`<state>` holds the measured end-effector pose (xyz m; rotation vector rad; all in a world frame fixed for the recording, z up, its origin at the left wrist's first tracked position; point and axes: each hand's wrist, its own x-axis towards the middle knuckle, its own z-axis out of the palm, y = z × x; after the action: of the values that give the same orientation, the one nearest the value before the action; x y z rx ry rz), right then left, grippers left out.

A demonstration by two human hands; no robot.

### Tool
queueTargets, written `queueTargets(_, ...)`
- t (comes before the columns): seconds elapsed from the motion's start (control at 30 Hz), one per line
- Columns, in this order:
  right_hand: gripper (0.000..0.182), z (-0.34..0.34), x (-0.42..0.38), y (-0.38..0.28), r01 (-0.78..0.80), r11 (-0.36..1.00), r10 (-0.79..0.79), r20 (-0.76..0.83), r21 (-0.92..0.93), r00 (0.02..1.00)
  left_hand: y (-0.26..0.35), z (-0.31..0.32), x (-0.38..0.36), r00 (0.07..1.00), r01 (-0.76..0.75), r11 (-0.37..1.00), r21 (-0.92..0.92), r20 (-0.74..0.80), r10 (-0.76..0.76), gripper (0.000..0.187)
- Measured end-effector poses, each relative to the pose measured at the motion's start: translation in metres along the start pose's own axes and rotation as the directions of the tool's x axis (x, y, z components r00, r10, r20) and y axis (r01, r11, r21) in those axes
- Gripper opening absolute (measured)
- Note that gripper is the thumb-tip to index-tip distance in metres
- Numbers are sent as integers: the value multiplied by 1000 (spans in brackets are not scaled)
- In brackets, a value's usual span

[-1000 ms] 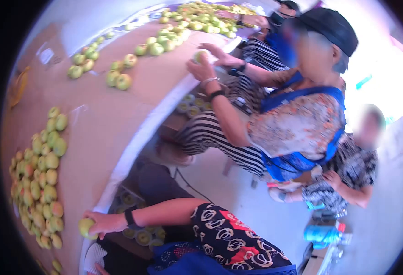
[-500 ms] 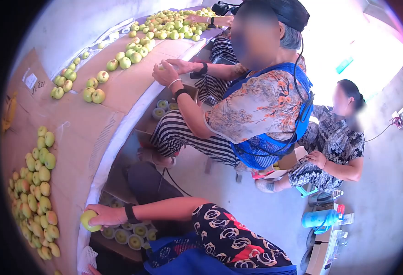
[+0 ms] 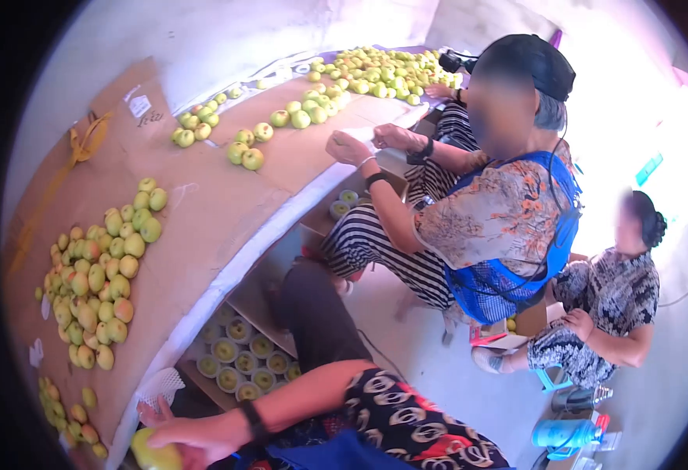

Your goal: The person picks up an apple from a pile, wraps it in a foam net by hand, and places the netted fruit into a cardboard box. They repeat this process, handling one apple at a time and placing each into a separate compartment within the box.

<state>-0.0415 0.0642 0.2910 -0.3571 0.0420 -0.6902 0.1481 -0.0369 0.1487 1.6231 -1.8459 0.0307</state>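
My right hand, with a black band at the wrist, is closed on a yellow-green apple at the bottom left. Just beyond it, partly covered by it, the fingers of my left hand hold a white foam net by the table's padded edge. A large group of apples lies on the cardboard-covered table, with a smaller group nearer my hands. Below the table edge, a box holds apples in white wraps.
A person in a cap sits along the table, hands raised over its edge. Farther right sits another person. More apples are heaped at the table's far end, where another hand reaches in. A blue jug stands at the lower right.
The view has shifted, so the table and people appear farther right and lower. My right hand has brought the apple close to the foam net, and more of my left hand shows.
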Motion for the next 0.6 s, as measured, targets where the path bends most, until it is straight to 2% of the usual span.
queueTargets(0.03,41,4,28,-3,-119,992,111,181,35,977,3,-4,1,997,71,985,-155,-30,-76,29)
queueTargets(0.07,41,1,33,4,-134,990,124,196,41,973,5,-11,2,987,131,937,-323,-48,-154,28)
queueTargets(0.1,40,9,28,-1,92,979,-63,158,-180,985,8,-16,4,969,184,845,-503,-52,-242,27)
queueTargets(0.13,40,17,18,-11,297,866,-252,162,-402,954,10,-22,2,944,223,711,-667,-34,-328,27)
queueTargets(0.2,40,12,-5,-30,265,856,-231,130,-443,964,17,-26,-4,903,258,411,-874,66,-425,26)
queueTargets(0.27,49,-32,-1,-25,466,477,-538,172,-745,826,23,-24,-13,899,304,224,-926,201,-388,26)
queueTargets(0.33,46,-37,-38,-40,296,740,-437,-97,-604,894,28,-19,-27,901,339,137,-931,279,-332,27)
queueTargets(0.37,44,-52,-44,-40,397,638,-602,-106,-659,792,36,-23,-26,900,338,135,-931,278,-335,27)
queueTargets(0.4,41,-70,-53,-39,475,517,-746,-103,-712,658,43,-30,-26,866,420,83,-904,372,-333,28)
queueTargets(0.43,41,-91,-64,-43,476,549,-745,-144,-687,651,47,-32,-27,823,502,30,-864,466,-325,29)
queueTargets(0.5,41,-124,-83,-41,484,582,-744,-188,-653,641,48,-18,-34,792,555,6,-832,527,-308,29)
queueTargets(0.53,42,-135,-89,-37,525,683,-685,-196,-508,702,53,-13,-33,768,594,-22,-804,575,-284,28)
queueTargets(0.57,44,-145,-94,-33,539,767,-621,-191,-349,760,61,-10,-35,733,658,-35,-752,651,-197,29)
queueTargets(0.6,44,-149,-100,-30,540,765,-624,-195,-351,757,74,-4,-40,741,655,-28,-756,648,-176,30)
